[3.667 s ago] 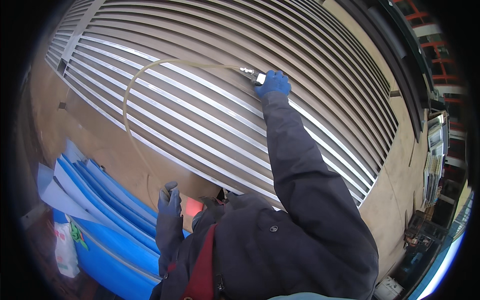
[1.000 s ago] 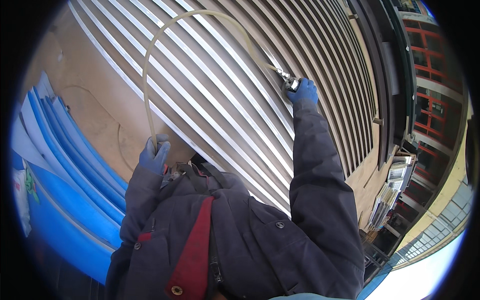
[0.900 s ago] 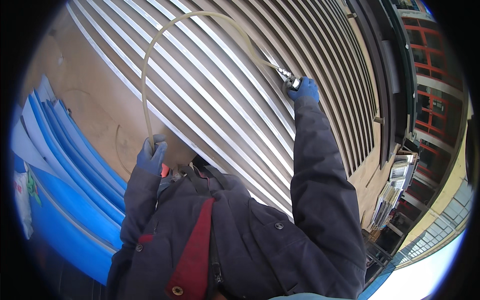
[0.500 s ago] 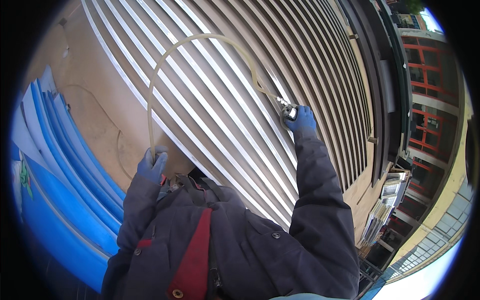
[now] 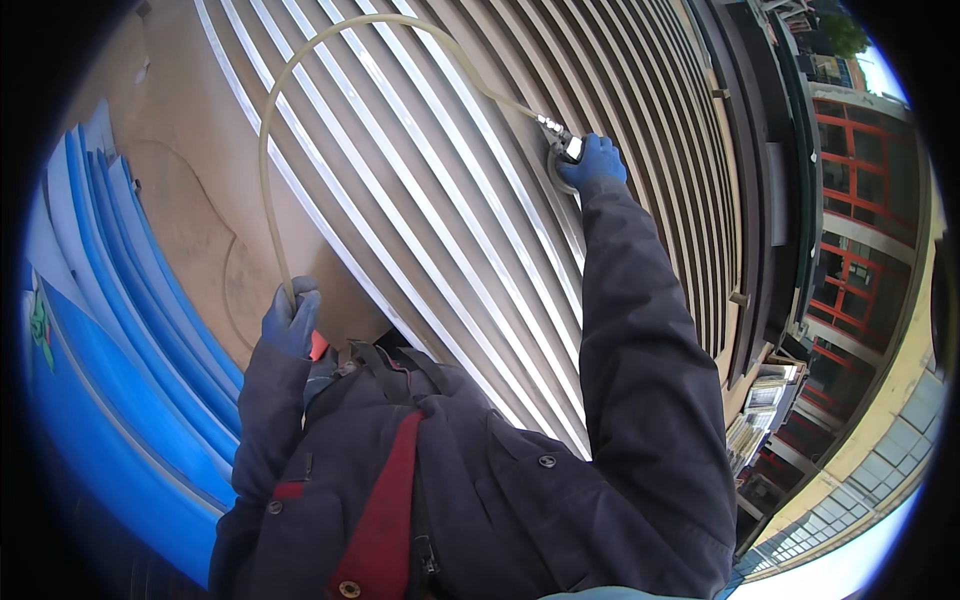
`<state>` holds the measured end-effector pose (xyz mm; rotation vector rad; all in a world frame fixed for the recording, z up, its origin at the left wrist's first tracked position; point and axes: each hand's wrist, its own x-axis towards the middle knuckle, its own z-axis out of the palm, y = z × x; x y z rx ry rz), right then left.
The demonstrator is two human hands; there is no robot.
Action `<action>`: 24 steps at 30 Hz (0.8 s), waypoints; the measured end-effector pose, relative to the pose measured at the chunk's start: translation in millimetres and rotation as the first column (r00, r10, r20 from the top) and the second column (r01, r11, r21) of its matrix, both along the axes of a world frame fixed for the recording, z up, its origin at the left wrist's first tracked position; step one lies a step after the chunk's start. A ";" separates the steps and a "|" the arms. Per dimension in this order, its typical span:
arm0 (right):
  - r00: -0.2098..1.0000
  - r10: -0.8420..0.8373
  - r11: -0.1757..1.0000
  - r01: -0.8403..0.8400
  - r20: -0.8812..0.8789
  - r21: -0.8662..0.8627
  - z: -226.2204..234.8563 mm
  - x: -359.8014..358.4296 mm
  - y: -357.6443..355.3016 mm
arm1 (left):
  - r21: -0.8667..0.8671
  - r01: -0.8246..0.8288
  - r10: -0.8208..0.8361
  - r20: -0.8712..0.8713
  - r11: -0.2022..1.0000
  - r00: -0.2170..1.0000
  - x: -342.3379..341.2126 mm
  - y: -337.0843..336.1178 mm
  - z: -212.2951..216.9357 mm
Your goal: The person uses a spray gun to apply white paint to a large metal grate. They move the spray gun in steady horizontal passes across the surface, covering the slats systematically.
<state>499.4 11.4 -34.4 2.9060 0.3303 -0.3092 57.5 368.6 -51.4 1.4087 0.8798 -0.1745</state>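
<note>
Gloved in blue, my right hand (image 5: 600, 162) is wrapped round a small air sander (image 5: 563, 168) with a round pad. The pad rests on the long narrow strips, near where the shiny bare ones (image 5: 437, 205) meet the brown ones (image 5: 655, 175). From the sander a pale yellowish hose (image 5: 265, 165) arches over the strips and comes back to my left hand (image 5: 290, 318). The left hand, in a grey-blue glove, grips the hose close to my body. Part of the sander's body is hidden by my right fingers.
Blue sheets (image 5: 140, 370) lean in layers on my left. Brown board (image 5: 190, 190) lies between them and the strips, with a thin line or cord on it. Dark long profiles (image 5: 765, 190) run along the right, and stacked pieces (image 5: 755, 420) stand beyond my right arm.
My right hand has pushed the sander farther away along the strips and slightly left. The hose arch has shifted away and left with it. My left hand has moved slightly left, still gripping the hose.
</note>
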 end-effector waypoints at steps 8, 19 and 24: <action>0.996 -0.040 0.997 0.035 -0.078 -0.070 1.0 -38.9 -22.4 | 0.003 0.019 -0.019 0.014 1.000 1.000 -0.8 -5.1 -1.7; 0.998 0.014 1.000 -0.016 -0.064 -0.027 -1.4 -19.6 -6.4 | -0.054 -0.066 0.067 0.014 0.996 0.998 -21.3 7.1 3.9; 0.998 -0.061 0.998 0.061 -0.017 -0.016 -6.3 -80.1 -99.8 | 0.043 0.076 -0.075 -0.032 0.996 0.997 -17.8 -7.6 6.6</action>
